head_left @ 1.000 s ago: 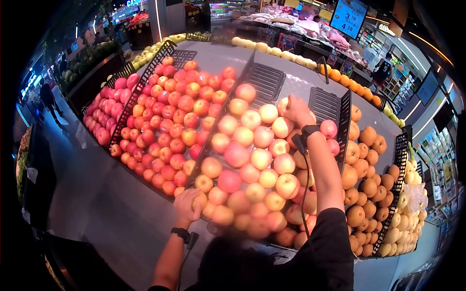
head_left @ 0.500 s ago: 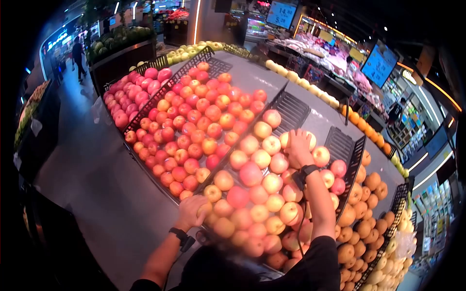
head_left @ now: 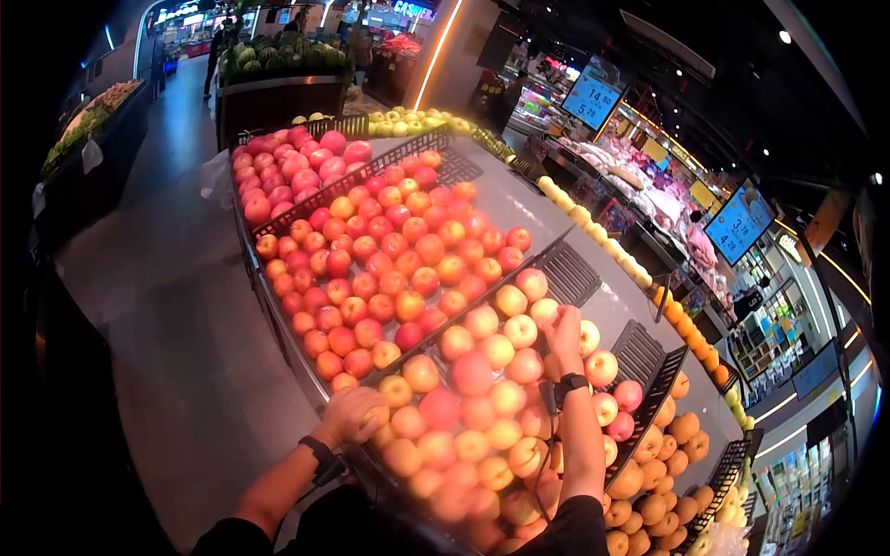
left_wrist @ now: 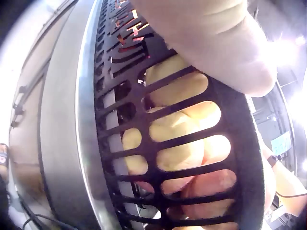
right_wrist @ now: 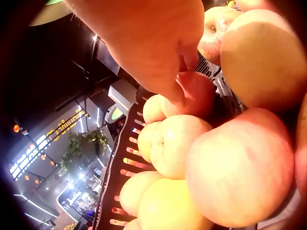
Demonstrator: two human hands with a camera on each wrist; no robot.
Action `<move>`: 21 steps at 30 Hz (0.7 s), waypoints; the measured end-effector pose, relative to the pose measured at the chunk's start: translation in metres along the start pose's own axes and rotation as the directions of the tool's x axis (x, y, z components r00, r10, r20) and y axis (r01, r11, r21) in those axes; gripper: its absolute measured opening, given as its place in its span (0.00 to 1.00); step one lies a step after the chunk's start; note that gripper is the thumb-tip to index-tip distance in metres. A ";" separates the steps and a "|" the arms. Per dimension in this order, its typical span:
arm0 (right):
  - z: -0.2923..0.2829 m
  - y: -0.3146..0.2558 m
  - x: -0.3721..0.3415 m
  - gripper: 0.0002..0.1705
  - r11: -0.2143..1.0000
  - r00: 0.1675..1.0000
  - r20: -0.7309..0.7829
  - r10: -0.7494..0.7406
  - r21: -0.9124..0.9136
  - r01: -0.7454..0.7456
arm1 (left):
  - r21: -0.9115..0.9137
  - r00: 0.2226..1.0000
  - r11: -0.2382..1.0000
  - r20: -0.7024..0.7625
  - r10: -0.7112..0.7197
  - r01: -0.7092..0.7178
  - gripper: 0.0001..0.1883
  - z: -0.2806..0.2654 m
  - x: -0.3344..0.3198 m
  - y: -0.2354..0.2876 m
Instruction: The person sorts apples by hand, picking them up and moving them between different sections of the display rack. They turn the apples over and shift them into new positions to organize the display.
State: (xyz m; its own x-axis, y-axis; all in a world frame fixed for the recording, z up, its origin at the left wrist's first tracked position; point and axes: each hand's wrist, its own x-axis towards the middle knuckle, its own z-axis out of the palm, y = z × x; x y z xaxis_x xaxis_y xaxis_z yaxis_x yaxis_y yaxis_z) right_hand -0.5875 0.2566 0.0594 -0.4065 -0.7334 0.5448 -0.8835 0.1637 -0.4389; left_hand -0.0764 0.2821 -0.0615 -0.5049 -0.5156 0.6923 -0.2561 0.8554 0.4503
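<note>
My right hand (head_left: 563, 343) is over the back of the crate of pale red-and-yellow apples, its fingers bent downward among them. In the right wrist view the thumb and a fingertip lie against a shaded red apple (right_wrist: 196, 93), partly covered by the hand. My left hand (head_left: 352, 414) rests at the crate's front left corner, beside a yellowish apple there. From the left wrist, its thumb (left_wrist: 240, 62) lies across the top of the slotted black crate wall (left_wrist: 230, 110); the other fingers' grip is hidden.
Redder apples (head_left: 371, 259) fill the compartment to the left, beyond a black divider (head_left: 464, 310). Brown pears (head_left: 649, 482) lie to the right. Oranges (head_left: 691, 334) line the back ledge. A metal-edged stand (left_wrist: 86, 120) supports the crate; a walkway (head_left: 167, 306) runs along the left.
The view has swung right, shifting the display leftward. My right hand goes from bent fingers to spread over an apple, then bends its fingers down again. My left hand stays at the corner.
</note>
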 end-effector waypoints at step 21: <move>-0.040 -0.026 -0.036 0.48 0.979 0.935 0.354 -0.016 0.195 -0.057 | -0.221 0.972 0.961 0.126 0.198 -0.167 0.20 0.066 0.221 0.075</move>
State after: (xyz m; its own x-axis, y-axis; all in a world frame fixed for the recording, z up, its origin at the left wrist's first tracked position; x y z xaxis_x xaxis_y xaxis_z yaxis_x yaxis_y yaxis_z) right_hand -0.5591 0.3053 0.0798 -0.2830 -0.9222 0.2634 -0.7967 0.0732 -0.6000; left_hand -0.2615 0.2353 0.0880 -0.6458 -0.3251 0.6909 0.0210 0.8970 0.4416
